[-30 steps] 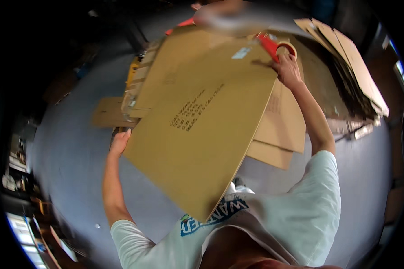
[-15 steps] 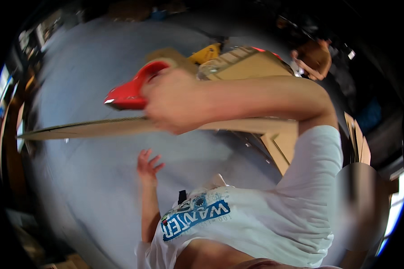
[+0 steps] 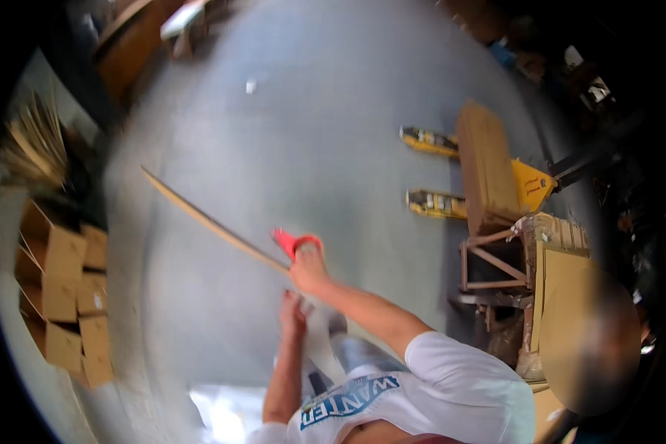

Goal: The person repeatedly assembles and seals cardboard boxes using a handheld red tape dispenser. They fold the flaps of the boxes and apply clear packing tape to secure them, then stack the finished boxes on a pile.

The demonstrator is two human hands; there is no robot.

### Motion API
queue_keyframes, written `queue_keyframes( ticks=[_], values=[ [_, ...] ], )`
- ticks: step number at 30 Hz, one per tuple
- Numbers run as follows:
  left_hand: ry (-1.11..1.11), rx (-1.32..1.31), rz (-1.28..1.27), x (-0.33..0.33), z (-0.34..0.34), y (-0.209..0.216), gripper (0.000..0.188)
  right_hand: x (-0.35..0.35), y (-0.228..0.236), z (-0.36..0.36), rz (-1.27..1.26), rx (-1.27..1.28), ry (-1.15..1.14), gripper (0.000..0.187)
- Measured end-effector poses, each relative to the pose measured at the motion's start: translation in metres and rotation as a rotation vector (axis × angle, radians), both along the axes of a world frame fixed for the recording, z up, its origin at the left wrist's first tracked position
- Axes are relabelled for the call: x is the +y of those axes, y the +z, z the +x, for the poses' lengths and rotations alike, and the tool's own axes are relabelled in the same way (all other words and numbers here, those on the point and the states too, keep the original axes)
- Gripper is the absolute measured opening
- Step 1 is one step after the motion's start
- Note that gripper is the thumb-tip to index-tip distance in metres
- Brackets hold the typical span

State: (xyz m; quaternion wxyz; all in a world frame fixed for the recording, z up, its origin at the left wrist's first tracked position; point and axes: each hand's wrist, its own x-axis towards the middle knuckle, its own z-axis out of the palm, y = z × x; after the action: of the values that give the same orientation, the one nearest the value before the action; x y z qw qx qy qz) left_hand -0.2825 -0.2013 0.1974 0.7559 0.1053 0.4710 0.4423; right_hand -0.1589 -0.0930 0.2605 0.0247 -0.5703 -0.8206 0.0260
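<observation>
Two bare hands lie near the centre of our view: the right hand (image 3: 308, 272), a little toward 7 o'clock, and the left hand (image 3: 294, 314), just below it. We see the right hand closed around a red handheld tape dispenser (image 3: 287, 242), whose tip points toward 10 o'clock. A thin corrugated cardboard sheet (image 3: 214, 226), seen nearly edge-on, runs from beside that hand out toward 10 o'clock, above the grey floor (image 3: 333, 133). The left hand is blurred, close to the sheet's near end; we cannot tell whether it touches it, nor how wide its fingers stand.

Between 2 and 3 o'clock we find a yellow pallet jack (image 3: 531, 185) with a tall brown cardboard block (image 3: 488, 170) upright across its forks. Past 3 o'clock we see a brown trestle frame (image 3: 494, 284) and, beside it, flat cardboard panels (image 3: 559, 288). Just under 9 o'clock we have stacked cartons (image 3: 63, 292); toward 5 o'clock we see the wearer's white T-shirt (image 3: 459, 377).
</observation>
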Motion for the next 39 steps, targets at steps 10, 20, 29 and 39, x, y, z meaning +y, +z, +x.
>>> queue_keyframes(
  ticks=[10, 20, 29, 39],
  values=[
    [-0.006, 0.430, 0.012, 0.105, -0.045, -0.113, 0.077, -0.009, -0.174, -0.009, -0.521, 0.410, -0.307, 0.034],
    [0.027, 0.366, 0.005, 0.112, -0.045, -0.127, 0.086, -0.021, -0.144, 0.121, -1.155, 0.287, -0.395, 0.051],
    [0.066, 0.431, -0.190, 0.113, -0.057, -0.116, 0.036, -0.054, -0.176, 0.112, -0.195, 0.096, -0.040, 0.012],
    [0.160, 0.455, -0.433, 0.058, -0.168, -0.088, 0.026, 0.038, -0.175, 0.212, 0.006, -0.105, -0.179, 0.038]
  ],
)
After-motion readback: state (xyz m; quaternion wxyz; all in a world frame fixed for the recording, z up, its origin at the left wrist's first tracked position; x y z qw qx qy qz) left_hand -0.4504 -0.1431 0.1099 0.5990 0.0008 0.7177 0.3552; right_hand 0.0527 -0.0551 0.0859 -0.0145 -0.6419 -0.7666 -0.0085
